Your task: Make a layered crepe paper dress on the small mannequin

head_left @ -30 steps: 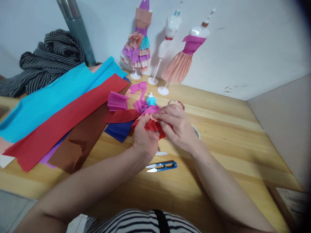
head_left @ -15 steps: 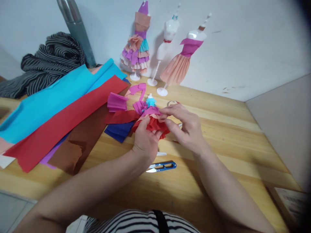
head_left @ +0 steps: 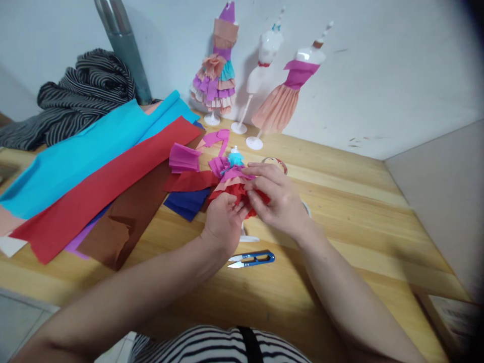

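Observation:
Between my hands lies a small doll mannequin (head_left: 235, 159) dressed in crepe paper: blue at the top, magenta at the waist, then a peach layer and a ruffled red skirt (head_left: 235, 190). My left hand (head_left: 224, 218) holds the skirt from below, its thumb on the red paper and its fingers under the hem. Over the right side of the skirt, my right hand (head_left: 273, 196) pinches the paper layers near the waist with thumb and fingertips. Part of the skirt is hidden behind its fingers. The mannequin's white base (head_left: 249, 239) shows below the left hand.
Blue-handled thread snips (head_left: 252, 259) lie in front of the mannequin. Long crepe sheets in blue (head_left: 86, 146), red (head_left: 113, 189) and brown (head_left: 136, 222) spread leftward. Folded magenta paper (head_left: 184, 158) and navy paper (head_left: 187, 203) sit close by. Several mannequins, including one in a peach skirt (head_left: 278, 107), stand along the wall.
My right hand has shifted left and slightly down over the skirt, closer to my left hand. My left hand has moved slightly down and left, and more of the white base shows.

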The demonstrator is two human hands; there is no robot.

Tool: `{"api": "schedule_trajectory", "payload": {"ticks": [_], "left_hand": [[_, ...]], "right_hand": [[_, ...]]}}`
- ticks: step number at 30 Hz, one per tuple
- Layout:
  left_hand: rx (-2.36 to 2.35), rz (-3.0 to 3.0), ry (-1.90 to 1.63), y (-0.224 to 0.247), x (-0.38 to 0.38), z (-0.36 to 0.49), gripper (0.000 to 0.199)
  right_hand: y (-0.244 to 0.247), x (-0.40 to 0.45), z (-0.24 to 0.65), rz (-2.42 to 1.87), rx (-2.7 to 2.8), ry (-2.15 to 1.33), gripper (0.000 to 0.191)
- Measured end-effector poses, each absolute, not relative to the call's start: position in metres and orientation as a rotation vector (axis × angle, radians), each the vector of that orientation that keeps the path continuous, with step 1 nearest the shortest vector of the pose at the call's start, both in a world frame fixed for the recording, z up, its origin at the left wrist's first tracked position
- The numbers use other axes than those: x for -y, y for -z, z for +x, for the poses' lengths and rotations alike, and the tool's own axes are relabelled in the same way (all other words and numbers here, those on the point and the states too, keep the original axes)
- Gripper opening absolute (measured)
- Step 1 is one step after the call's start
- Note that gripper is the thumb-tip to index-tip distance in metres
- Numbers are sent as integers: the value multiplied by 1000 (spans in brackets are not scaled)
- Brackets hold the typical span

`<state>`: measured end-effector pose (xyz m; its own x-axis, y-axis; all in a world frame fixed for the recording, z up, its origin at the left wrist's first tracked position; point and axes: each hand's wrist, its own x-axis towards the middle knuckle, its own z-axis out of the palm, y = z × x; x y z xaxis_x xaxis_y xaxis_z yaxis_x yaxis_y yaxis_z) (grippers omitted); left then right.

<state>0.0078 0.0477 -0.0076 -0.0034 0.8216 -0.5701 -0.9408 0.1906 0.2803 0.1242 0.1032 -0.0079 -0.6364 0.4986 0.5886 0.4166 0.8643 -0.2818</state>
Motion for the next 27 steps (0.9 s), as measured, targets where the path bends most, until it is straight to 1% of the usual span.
{"api": "schedule_trajectory", "payload": {"ticks": [3, 6, 9, 11, 20, 27], "left_hand": [[-793, -164, -1385, 9, -45, 6, 21], [-884, -189, -1361, 8, -43, 6, 18], [-927, -202, -1378, 4, -45, 8, 13], [-928, -183, -1400, 1, -47, 10, 14], [-887, -147, -1443, -5, -60, 17, 18], [-913, -63, -1432, -4, -63, 17, 18]], "right_hand": [[7, -100, 121, -719, 2242, -288, 14], [8, -97, 117, -845, 2062, -492, 15], [12, -98, 115, -986, 1837, -697, 10], [14, -100, 116, -1050, 1746, -787, 7], [15, -101, 115, -1086, 1677, -912, 1], [16, -99, 115, -1086, 1733, -866, 2]]}}
